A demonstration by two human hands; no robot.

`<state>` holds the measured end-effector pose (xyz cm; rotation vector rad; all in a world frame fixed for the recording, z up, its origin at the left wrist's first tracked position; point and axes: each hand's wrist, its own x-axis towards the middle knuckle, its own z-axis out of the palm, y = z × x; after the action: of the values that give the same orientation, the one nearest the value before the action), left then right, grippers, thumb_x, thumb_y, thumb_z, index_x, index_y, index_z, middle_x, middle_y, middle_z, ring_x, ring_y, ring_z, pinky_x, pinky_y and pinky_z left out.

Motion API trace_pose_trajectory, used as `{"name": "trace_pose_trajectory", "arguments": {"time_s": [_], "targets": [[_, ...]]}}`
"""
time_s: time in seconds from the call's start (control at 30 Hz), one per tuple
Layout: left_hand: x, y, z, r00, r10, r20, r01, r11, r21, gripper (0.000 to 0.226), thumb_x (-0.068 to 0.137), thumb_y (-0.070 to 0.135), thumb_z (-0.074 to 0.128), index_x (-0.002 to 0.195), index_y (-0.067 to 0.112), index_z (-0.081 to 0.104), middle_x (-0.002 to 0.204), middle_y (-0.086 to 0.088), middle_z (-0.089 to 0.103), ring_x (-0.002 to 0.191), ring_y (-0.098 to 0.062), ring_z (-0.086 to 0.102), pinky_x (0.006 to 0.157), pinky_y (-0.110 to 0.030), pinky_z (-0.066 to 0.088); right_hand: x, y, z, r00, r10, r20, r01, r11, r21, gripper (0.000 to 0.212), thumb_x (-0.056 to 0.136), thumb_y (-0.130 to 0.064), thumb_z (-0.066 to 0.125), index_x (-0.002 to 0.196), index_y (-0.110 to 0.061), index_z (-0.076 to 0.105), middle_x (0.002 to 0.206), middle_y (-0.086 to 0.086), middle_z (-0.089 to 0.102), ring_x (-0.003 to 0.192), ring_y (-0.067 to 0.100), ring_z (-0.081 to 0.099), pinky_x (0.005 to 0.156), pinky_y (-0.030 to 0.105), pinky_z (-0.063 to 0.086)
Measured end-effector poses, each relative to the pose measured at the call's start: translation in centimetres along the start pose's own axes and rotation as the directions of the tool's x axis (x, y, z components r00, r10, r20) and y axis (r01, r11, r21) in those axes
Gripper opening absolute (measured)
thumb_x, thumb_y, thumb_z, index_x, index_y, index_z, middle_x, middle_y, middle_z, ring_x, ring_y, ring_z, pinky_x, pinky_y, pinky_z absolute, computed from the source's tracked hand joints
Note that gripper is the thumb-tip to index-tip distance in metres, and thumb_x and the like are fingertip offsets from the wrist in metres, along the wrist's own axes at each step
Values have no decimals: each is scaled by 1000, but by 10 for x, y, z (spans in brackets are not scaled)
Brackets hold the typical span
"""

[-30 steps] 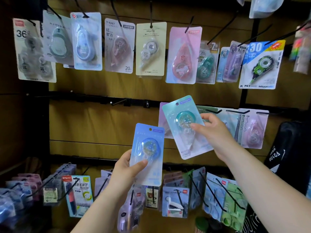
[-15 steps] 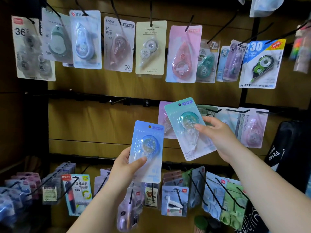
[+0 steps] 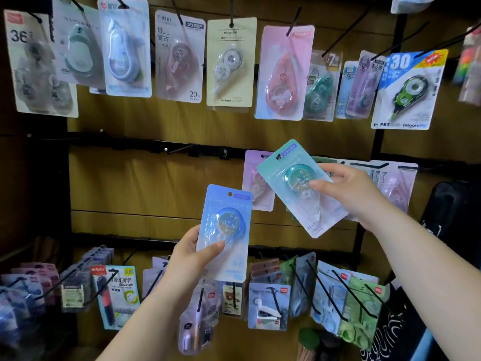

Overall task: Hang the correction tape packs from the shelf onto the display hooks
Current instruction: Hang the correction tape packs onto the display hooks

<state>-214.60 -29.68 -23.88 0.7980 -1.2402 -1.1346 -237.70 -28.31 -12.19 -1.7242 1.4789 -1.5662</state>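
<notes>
Dim warm light, blurred dark edges, wide-angle bowing.

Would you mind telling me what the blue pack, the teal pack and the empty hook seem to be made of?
Blue pack, in the left hand: seemingly glossy printed card behind a clear plastic blister; light glints on the dome. Teal pack, in the right hand: apparently the same build, its dispenser visible through the transparent shell. Empty hook: thin dark rod, probably coated metal wire.

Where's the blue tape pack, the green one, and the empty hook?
Blue plastic-fronted correction tape pack [image 3: 230,222], head view, on its round starry wheel.
Mint-green plastic-fronted correction tape pack [image 3: 295,176], head view, on its toothed wheel.
Empty black metal hook [image 3: 179,149], head view, midway along its rod.
</notes>
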Motion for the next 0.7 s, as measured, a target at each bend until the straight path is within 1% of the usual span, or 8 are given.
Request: {"name": "trace_pose_trajectory", "arguments": {"time_s": [0.1,0.17,0.23,0.3,0.37,0.47,0.6,0.7], "targets": [[2,0,0,1000,8,0,-8,1000,-1,22,84,8,60,99,23,60,93,-4,72,82,-27,69,64,-36,53,3,1,3,1000,3,23,-2,1000,-27,35,82,-14,65,116,-19,59,100,5,64,89,24,62,68,28,48],[2,0,1,1000,10,13,-10,1000,-3,21,84,9,60,99,24,60,94,-5,72,85,-29,69,68,-40,54,6,5,7,1000,6,15,-5,999,-35,35,82,-16,65,117,-18,58,105,5,64,93,22,61,70,27,48],[3,-1,2,1000,10,24,-10,1000,-11,21,84,10,60,99,24,60,96,-6,72,87,-31,69,71,-43,54,9,11,13,1000,3,-4,-3,999,-35,34,83,-17,64,117,-18,58,106,4,63,93,18,59,64,21,44],[4,-3,1,1000,10,27,-9,1000,-12,20,83,10,60,98,24,60,94,-5,72,86,-30,69,67,-39,54,12,16,21,1000,11,-25,-11,1000,-8,33,85,-17,62,117,-18,57,98,-1,62,84,11,58,60,17,40],[6,-5,-2,1000,5,18,-5,1000,-20,21,83,7,60,97,22,61,89,-2,74,81,-27,70,66,-38,54,17,21,31,998,30,-48,-29,999,35,32,86,-16,61,117,-17,56,90,-6,60,78,9,57,59,17,41],[10,-8,-8,1000,6,0,-6,999,-44,23,82,2,60,98,19,62,86,-1,74,79,-25,69,72,-40,53,26,28,45,993,53,-102,-46,996,74,31,86,-14,60,117,-15,56,96,2,59,79,14,56,57,18,41],[16,-7,-15,1000,22,-6,-22,999,-40,22,82,2,58,95,19,61,78,4,74,68,-15,71,60,-30,55,39,37,68,985,78,-155,-64,994,94,31,87,-16,58,117,-11,56,109,9,64,87,19,56,58,19,42],[21,-7,-20,1000,22,-3,-22,999,-50,22,82,2,58,95,19,60,78,3,74,66,-13,71,54,-25,55,46,41,82,984,94,-152,-84,994,69,36,89,-20,56,123,-10,51,115,6,58,91,16,50,55,17,35]]}}
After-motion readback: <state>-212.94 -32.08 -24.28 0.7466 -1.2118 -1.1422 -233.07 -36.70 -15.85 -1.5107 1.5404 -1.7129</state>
